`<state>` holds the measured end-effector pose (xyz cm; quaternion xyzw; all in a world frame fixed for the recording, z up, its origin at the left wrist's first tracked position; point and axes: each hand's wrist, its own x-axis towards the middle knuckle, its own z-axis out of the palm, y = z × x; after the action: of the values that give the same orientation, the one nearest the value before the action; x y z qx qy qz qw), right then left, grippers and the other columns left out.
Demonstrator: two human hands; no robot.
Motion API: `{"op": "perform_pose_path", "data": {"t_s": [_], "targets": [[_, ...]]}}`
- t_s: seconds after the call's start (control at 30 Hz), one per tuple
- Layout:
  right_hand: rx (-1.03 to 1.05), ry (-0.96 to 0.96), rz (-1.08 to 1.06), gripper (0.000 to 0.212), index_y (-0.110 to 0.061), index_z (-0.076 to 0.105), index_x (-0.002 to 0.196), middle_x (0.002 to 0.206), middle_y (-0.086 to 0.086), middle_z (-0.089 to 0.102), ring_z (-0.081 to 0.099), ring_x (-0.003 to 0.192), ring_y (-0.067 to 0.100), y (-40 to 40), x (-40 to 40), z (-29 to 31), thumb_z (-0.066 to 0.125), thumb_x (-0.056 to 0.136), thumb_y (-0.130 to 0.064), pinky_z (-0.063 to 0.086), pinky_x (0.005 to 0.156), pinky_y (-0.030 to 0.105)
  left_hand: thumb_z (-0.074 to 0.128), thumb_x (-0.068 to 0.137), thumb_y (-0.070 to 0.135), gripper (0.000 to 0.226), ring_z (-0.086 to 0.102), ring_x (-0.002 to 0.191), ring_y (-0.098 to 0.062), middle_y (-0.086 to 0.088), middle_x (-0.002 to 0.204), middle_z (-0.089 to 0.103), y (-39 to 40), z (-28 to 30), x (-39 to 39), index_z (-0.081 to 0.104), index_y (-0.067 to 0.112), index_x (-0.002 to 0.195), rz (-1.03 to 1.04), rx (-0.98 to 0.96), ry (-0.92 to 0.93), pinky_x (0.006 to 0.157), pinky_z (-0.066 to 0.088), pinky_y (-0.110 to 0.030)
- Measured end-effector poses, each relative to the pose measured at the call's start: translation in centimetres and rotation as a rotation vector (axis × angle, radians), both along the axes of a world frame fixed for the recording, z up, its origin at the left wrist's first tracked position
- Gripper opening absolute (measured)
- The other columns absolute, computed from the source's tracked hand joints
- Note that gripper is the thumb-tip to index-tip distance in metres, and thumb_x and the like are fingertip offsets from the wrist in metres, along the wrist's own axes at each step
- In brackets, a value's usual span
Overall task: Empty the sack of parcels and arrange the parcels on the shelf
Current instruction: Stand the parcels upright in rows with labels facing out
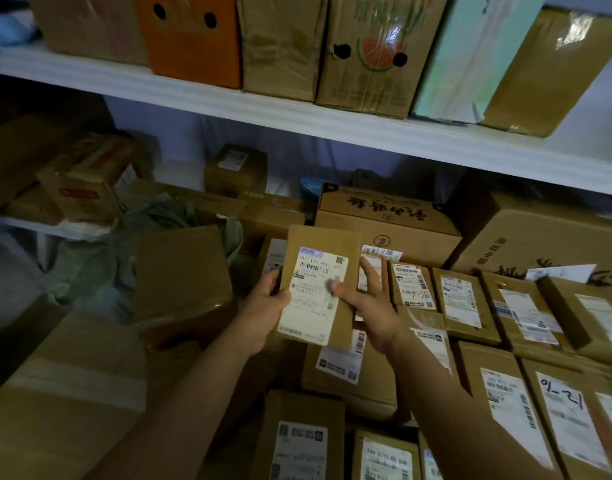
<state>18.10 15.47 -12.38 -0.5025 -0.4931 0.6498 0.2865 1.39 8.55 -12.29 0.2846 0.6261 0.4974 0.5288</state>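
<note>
Flat brown cardboard parcel with white label (pixel 318 289): gripped at both edges by left hand (pixel 263 306) and right hand (pixel 370 306), above labelled parcels; crumpled grey-green sack (pixel 124 244), seemingly, lies left

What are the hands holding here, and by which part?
Both hold one flat cardboard parcel, label up. The left hand grips its left edge; the right hand grips its right edge, thumb on the label.
</note>
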Motion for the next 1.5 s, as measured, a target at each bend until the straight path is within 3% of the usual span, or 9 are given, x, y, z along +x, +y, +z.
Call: {"op": "perform_pose_path", "data": {"t_s": [0.2,0.3,0.4,0.53,0.93,1.03,1.2,1.37,1.5], "targets": [[-0.010,0.060,-0.036,0.090,-0.040,0.024,0.144,0.121,0.003,0.064,0.064,0.103,0.022,-0.3,-1.3,-1.6,0.078,0.074,-0.022,0.054,0.077,0.038,0.043,0.098,0.031,0.029,0.064,0.101,-0.025,-0.004,0.115,0.063,-0.4,-2.4,-1.6,0.051,0.028,0.126,0.164,-0.074,-0.016,0.088,0.054,-0.048],[0.003,0.063,-0.102,0.085,-0.035,0.028,0.142,0.119,0.002,0.063,0.064,0.099,0.018,0.0,-1.6,-1.7,0.078,0.075,-0.024,0.052,0.069,0.031,0.041,0.098,0.021,0.026,0.062,0.097,-0.025,-0.009,0.109,0.063,-0.3,-5.2,-1.6,0.057,0.016,0.118,0.243,-0.303,0.100,0.089,0.053,-0.042],[0.009,0.063,-0.134,0.071,-0.032,0.036,0.136,0.115,0.002,0.065,0.064,0.096,0.015,0.4,-1.5,-2.0,0.075,0.078,-0.025,0.049,0.064,0.027,0.038,0.099,0.020,0.027,0.060,0.091,-0.021,-0.009,0.107,0.061,-0.9,-7.6,-0.9,0.061,0.011,0.112,-0.032,-0.428,0.351,0.080,0.050,-0.032],[-0.017,0.047,-0.126,0.070,-0.030,0.036,0.136,0.115,0.004,0.064,0.065,0.094,0.016,0.6,-1.0,-2.7,0.074,0.078,-0.026,0.048,0.062,0.027,0.039,0.098,0.020,0.033,0.050,0.122,-0.018,0.000,0.136,0.050,-1.5,-10.7,-1.0,0.053,0.026,0.128,-0.495,-0.434,0.774,0.104,0.041,-0.032],[-0.068,0.003,-0.036,0.090,-0.047,0.015,0.146,0.122,0.005,0.063,0.063,0.101,0.020,0.4,-3.0,-4.0,0.073,0.079,-0.032,0.051,0.069,0.035,0.039,0.098,0.017,0.031,0.052,0.119,-0.019,-0.004,0.132,0.052,-2.8,-11.6,-3.9,0.053,0.021,0.126,-0.505,-0.513,0.821,0.103,0.041,-0.032],[-0.070,-0.009,-0.010,0.088,-0.047,0.014,0.146,0.124,0.006,0.063,0.064,0.099,0.019,0.0,-4.1,-3.8,0.072,0.080,-0.034,0.051,0.064,0.033,0.040,0.099,0.014,0.030,0.053,0.120,-0.022,-0.008,0.130,0.054,-2.9,-11.2,-4.4,0.054,0.013,0.125,-0.310,-0.495,0.708,0.103,0.042,-0.032],[-0.114,-0.029,-0.021,0.072,-0.044,0.023,0.143,0.116,0.004,0.065,0.064,0.093,0.018,-0.7,-5.0,-3.5,0.064,0.085,-0.041,0.048,0.058,0.029,0.039,0.099,0.023,0.025,0.060,0.104,-0.027,-0.008,0.111,0.063,-2.7,-8.6,-3.7,0.060,0.014,0.110,0.222,-0.333,-0.055,0.096,0.045,-0.044],[-0.178,-0.116,0.010,0.064,-0.038,0.036,0.136,0.113,0.006,0.065,0.062,0.101,0.028,-1.3,-5.3,-3.9,0.065,0.081,-0.049,0.052,0.076,0.041,0.040,0.088,0.062,0.045,0.056,0.111,-0.028,-0.005,0.113,0.063,-3.8,-6.9,-3.7,0.060,0.027,0.106,0.218,-0.238,-0.383,0.102,0.036,-0.053],[-0.167,-0.208,0.007,0.056,-0.034,0.044,0.129,0.114,0.006,0.065,0.060,0.106,0.030,-1.8,-6.4,-4.0,0.065,0.080,-0.053,0.049,0.092,0.053,0.056,0.085,0.052,0.042,0.058,0.111,-0.026,-0.006,0.115,0.066,-4.3,-6.6,-4.1,0.060,0.024,0.116,0.157,-0.214,-0.380,0.103,0.039,-0.048]]}}
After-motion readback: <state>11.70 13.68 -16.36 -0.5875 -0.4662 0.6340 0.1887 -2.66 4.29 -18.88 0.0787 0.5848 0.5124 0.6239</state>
